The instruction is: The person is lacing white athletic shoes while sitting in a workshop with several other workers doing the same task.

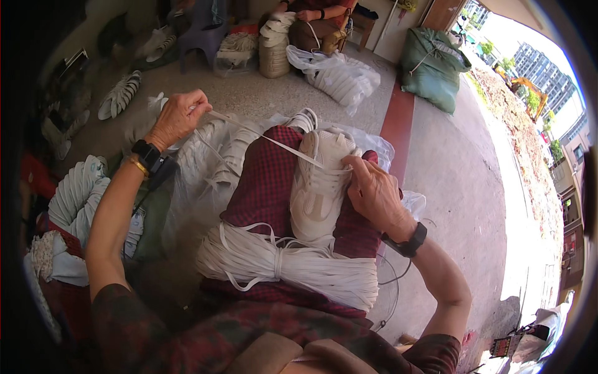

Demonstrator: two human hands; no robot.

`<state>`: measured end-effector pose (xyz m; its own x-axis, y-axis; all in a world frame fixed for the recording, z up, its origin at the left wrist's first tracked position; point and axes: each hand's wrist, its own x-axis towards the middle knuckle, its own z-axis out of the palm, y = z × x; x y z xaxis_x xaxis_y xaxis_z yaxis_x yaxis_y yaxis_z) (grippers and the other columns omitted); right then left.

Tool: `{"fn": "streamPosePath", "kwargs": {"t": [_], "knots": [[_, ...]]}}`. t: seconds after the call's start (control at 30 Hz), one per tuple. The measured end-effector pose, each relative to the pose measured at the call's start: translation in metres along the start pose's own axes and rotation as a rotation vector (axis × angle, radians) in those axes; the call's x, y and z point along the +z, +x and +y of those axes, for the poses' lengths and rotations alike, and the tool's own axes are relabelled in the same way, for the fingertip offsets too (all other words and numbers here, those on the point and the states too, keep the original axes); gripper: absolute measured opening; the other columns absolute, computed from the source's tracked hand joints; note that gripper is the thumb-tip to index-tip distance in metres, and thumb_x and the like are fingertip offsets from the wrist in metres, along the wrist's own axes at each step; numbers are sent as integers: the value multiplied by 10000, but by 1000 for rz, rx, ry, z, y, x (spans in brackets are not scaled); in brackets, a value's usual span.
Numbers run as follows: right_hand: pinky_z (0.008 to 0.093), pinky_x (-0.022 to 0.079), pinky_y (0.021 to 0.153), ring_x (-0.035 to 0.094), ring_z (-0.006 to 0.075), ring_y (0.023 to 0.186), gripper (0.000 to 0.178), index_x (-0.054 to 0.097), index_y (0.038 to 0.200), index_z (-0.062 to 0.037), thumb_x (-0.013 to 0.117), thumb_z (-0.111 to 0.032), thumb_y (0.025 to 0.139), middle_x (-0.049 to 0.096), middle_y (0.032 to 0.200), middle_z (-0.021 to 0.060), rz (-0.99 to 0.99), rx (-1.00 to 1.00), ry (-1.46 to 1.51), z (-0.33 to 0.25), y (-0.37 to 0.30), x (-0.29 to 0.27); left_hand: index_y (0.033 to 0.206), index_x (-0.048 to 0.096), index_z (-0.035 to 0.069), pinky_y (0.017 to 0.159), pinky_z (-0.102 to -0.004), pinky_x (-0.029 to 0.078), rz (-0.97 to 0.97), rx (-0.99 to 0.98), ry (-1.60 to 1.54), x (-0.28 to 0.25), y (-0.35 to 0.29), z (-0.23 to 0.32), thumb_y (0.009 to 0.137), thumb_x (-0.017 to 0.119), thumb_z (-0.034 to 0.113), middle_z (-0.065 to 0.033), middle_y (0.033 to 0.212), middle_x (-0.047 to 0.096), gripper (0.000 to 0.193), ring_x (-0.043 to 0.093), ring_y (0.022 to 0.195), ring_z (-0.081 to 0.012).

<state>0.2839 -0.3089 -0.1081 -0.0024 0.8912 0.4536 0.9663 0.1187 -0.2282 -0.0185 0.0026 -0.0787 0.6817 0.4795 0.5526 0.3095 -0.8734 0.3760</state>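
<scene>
A white sneaker (pixel 314 187) rests on my lap over red-and-black checked cloth, its toe pointing toward me. My left hand (pixel 179 117) is raised to the upper left, fingers pinched on a white shoelace (pixel 266 138) that runs taut down to the sneaker. At the sneaker's right side my right hand (pixel 375 192) is closed, thumb and forefinger at the lacing; what they pinch is too small to make out. Nearer my body, a thick bundle of white laces (pixel 299 269), tied around its middle, lies across my lap.
Plastic bags of white shoes (pixel 233 149) lie just beyond my knees. More shoe uppers (pixel 78 190) are stacked at left. Farther off sit a bagged stack of shoes (pixel 342 81), a green sack (pixel 433 68) and a purple chair (pixel 204 34). Another person (pixel 314 15) handles shoes at the back.
</scene>
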Motion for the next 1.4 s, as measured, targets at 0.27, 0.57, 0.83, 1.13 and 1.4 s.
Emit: {"fn": "streamPosePath", "kwargs": {"t": [0.27,0.57,0.83,1.13,1.4], "knots": [[462,520,754,582,342,998,237,633,1062,-55,671,-71,829,576,1052,128,-52,-29,38,3,11,-16,1029,629,7,890,-358,510,-121,-53,-77,51,-12,40,865,696,65,-109,1028,664,187,652,960,-256],[427,520,747,650,364,848,123,639,983,-18,656,-89,883,651,874,175,-175,109,312,-9,27,-28,1019,592,13,834,-371,541,-289,205,-345,102,0,129,778,766,-1,-105,972,620,298,655,900,-265],[466,523,661,681,391,734,83,625,978,-27,597,-85,926,689,779,182,-63,-82,212,14,27,-23,806,616,32,539,-319,436,-270,283,-220,99,4,133,865,716,96,-41,631,555,132,607,614,-193],[406,496,623,681,348,693,132,655,1042,-39,621,-86,923,653,708,175,-89,-16,354,29,13,-12,960,660,33,516,-225,327,-712,-102,-489,77,18,123,914,721,181,74,648,504,167,420,580,-9],[395,522,615,693,314,668,181,662,1036,-55,685,-116,867,677,706,159,-227,82,287,18,14,-28,852,703,25,614,-279,430,-1030,-391,-624,76,37,100,989,643,294,32,635,509,308,502,636,-74]]}}
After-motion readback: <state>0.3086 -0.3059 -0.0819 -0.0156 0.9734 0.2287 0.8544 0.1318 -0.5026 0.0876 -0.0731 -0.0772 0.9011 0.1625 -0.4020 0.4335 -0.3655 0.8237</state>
